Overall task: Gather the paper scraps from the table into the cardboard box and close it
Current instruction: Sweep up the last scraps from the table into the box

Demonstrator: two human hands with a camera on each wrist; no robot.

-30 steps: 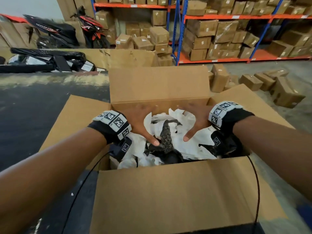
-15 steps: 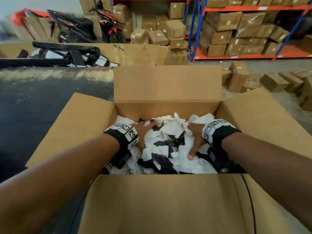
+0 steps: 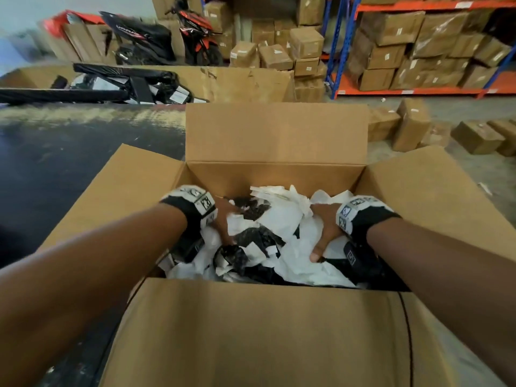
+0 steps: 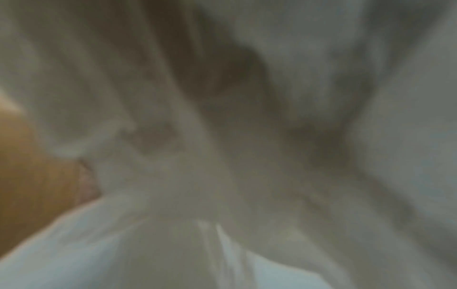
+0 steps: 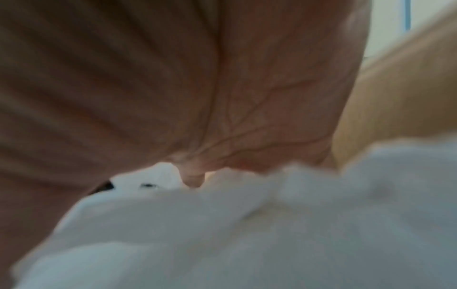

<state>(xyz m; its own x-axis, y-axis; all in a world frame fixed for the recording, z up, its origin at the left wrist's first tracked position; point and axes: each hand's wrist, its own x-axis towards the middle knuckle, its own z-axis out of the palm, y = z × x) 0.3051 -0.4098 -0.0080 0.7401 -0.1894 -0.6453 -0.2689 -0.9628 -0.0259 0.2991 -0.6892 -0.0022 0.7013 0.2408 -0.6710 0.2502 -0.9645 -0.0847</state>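
The person's left hand (image 3: pixel 223 222) and right hand (image 3: pixel 325 231) are both plunged palm-down into the heap of white and black-printed paper scraps (image 3: pixel 268 236) inside the open brown cardboard box (image 3: pixel 273 174). The right thumb is stretched out over the white paper; whether the fingers of either hand are spread flat or curled round a bunch cannot be told, since the scraps bury them. The right wrist view shows a blurred palm close over white paper, the left wrist view little but blurred paper.

A second ago the hands lay near the top of the pile with fingers spread; since then they have sunk deeper and drawn toward the near wall, and the heap sits lower between them. That reads as pressing the load down, so gathering looks finished and closing is what remains. All four flaps stand open: the far flap (image 3: pixel 275 132) upright, the left flap (image 3: pixel 117 191) and right flap (image 3: pixel 424 191) splayed outward, the near flap (image 3: pixel 251 336) hanging toward the person.

The box rests on a dark tabletop (image 3: pixel 69 163). Both wrists carry black bands with square black-and-white marker tags (image 3: pixel 205 203). Beyond stand blue-and-orange shelving (image 3: pixel 418 90) stacked with cartons, and a black-and-red scooter (image 3: pixel 167 37). The labels on the cartons are too small to read.
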